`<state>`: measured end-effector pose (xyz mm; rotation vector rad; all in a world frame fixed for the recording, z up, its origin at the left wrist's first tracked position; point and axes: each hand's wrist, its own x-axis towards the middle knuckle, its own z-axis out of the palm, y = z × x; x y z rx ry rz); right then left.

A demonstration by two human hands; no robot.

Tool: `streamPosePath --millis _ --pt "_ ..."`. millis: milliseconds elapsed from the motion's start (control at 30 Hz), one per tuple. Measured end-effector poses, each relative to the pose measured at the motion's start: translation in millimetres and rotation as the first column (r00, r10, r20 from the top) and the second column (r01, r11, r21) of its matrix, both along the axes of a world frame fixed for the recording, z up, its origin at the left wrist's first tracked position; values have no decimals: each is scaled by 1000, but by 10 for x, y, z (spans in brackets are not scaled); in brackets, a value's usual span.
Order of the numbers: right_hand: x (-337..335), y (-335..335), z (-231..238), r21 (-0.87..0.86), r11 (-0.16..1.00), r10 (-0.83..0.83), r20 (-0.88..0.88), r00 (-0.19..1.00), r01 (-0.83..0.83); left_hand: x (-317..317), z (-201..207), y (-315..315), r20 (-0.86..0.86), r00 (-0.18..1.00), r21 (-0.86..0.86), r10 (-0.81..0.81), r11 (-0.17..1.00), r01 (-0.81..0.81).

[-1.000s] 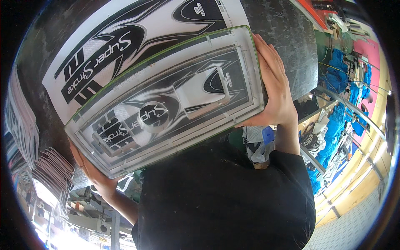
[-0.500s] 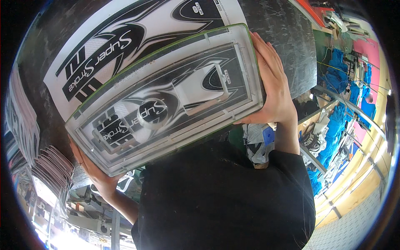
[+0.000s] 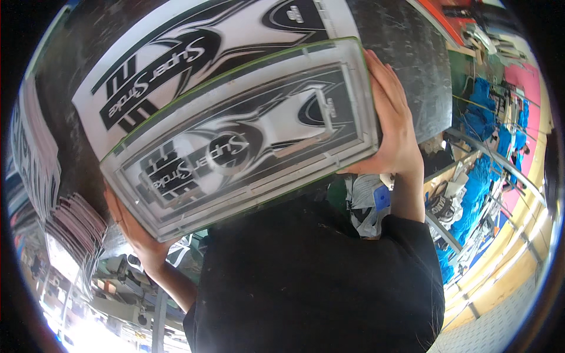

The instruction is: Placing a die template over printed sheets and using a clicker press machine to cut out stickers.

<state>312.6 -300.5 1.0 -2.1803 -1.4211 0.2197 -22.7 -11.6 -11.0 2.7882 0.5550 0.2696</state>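
Observation:
A clear rectangular template [image 3: 194,209] with a thin green rim and raised inner outlines is held tilted above the table. My left hand [image 3: 140,232] grips its lower left end, with the fingers partly hidden behind it. At the other end, my right hand [image 3: 395,120] is closed round the edge, fingers along the outer side and thumb underneath. Through the clear plastic shows a printed black-and-white sheet [image 3: 150,70], which extends beyond the template's far edge. Whether the template touches the sheet I cannot tell.
The dark, scuffed table [image 3: 415,70] lies under the sheet. Stacked printed sheets [image 3: 76,226] with pinkish edges stand at the left. Off to the right are metal rails [image 3: 488,156] and blue bundled material [image 3: 479,170]. A red edge [image 3: 438,23] borders the far right.
The template, both hands and the printed sheet appear slightly farther right and lower in the picture. The surroundings have shifted a little as well. Both hands keep their hold.

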Motion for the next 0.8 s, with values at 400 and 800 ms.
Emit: streamPosePath --millis 400,800 --pt "2 -38 -22 -40 999 -13 -26 1000 12 213 80 -99 -23 999 27 40 999 -39" --pt "0 -62 -94 -6 1000 -12 -63 998 12 159 52 -92 33 996 -27 79 997 -78"
